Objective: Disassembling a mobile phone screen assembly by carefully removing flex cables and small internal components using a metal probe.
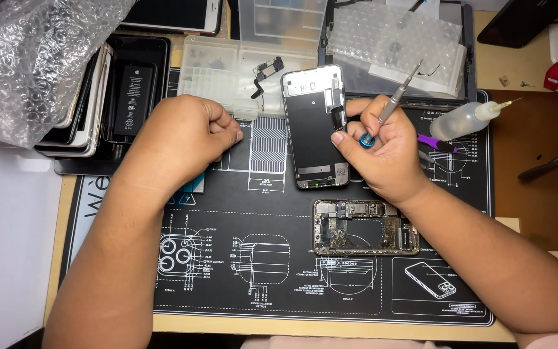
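Screen [314,126], back side up, lies at upper centre of the frame on the black mat [279,271], its top end near the clear parts trays [217,71]. Right hand [382,155] grips a slim screwdriver [395,100] with a blue cap in a closed fist, shaft pointing up and to the right, while thumb and forefinger press at the screen's right edge by a small dark connector part. Left hand [185,139] rests on the mat just left of the screen, curled into a loose fist, grasping nothing that shows.

Below the screen, near centre, sits the opened phone body [364,236], its boards and frame looking dirty. A squeeze bottle [466,119] lies at right, a purple tool just under it; bubble wrap [33,58] fills the upper left beside a stack of phone parts.

Judging by this, the step in hand is work on the small part at the screen's right edge. Next would call for fine fingertip control, the screen kept from sliding.
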